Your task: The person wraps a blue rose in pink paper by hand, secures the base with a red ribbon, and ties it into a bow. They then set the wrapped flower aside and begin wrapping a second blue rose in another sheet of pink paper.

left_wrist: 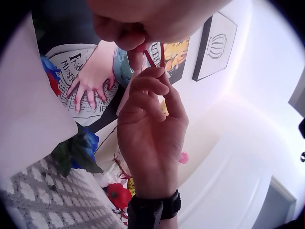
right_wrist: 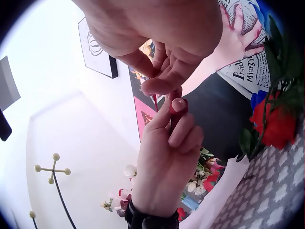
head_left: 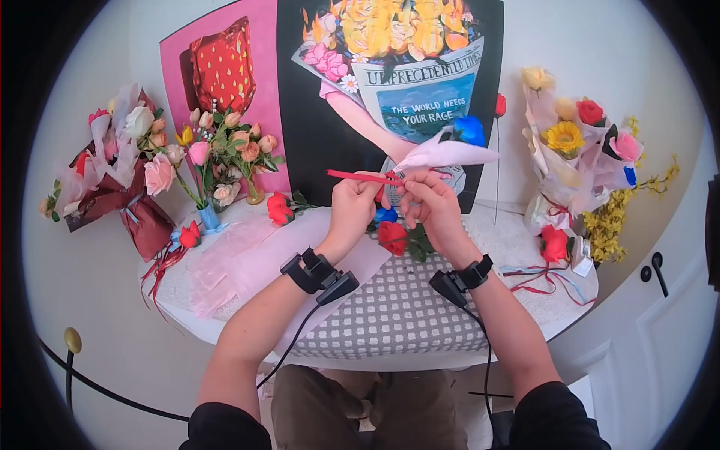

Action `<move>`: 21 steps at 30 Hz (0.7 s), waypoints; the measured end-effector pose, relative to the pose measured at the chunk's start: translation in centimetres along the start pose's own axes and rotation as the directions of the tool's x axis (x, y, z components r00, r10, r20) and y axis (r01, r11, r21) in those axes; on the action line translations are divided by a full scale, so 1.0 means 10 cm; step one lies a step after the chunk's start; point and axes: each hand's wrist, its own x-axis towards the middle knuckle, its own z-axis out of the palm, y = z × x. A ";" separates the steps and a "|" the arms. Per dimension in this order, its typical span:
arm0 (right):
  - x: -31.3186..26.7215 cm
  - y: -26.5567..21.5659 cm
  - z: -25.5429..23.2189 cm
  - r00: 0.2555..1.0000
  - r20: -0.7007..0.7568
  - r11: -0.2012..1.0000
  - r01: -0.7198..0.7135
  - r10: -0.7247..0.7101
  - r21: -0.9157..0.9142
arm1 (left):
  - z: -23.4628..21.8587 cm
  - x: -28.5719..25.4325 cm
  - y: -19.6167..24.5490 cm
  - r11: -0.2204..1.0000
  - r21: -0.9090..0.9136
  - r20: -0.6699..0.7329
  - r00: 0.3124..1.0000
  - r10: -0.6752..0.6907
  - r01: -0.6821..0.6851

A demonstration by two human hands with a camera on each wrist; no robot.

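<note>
Both hands meet above the table, fingertips close together on a red ribbon (head_left: 364, 177). My left hand (head_left: 352, 214) pinches the ribbon, whose loose end points left in the head view; a loop of it shows by the fingers in the right wrist view. My right hand (head_left: 436, 214) pinches the ribbon beside it, fingers curled. Just above the hands, a blue rose (head_left: 469, 130) in pale pink wrapping (head_left: 448, 154) lies tilted, its lower end hidden behind the fingers. In the left wrist view a thin red strand (left_wrist: 162, 55) runs between the two hands.
Red roses (head_left: 393, 237) lie under the hands by a grey checked cloth (head_left: 390, 319). Pink wrapping sheets (head_left: 247, 259) cover the left of the table (head_left: 180, 315). Bouquets (head_left: 142, 202) stand left and right (head_left: 562, 165); a large picture (head_left: 315, 135) stands behind.
</note>
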 end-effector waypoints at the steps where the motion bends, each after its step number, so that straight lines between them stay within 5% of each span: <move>1: 0.00 0.00 0.00 0.999 -0.028 1.000 0.019 -0.018 0.020 | 0.00 0.00 0.00 1.000 0.020 0.011 1.000 -0.011 0.011; 9: 0.04 0.09 -0.04 0.995 -0.097 0.998 -0.030 0.025 -0.052 | 0.02 -0.01 0.11 0.991 -0.123 0.031 0.998 -0.049 0.053; 16: 0.04 0.04 -0.12 0.991 -0.082 0.971 -0.123 0.108 -0.204 | 0.00 -0.01 0.24 0.932 -0.286 0.125 0.973 -0.194 0.223; 21: 0.07 0.08 -0.19 0.988 -0.035 0.987 -0.147 0.150 0.058 | 0.02 -0.03 0.29 0.883 -0.352 0.295 0.932 -0.209 0.310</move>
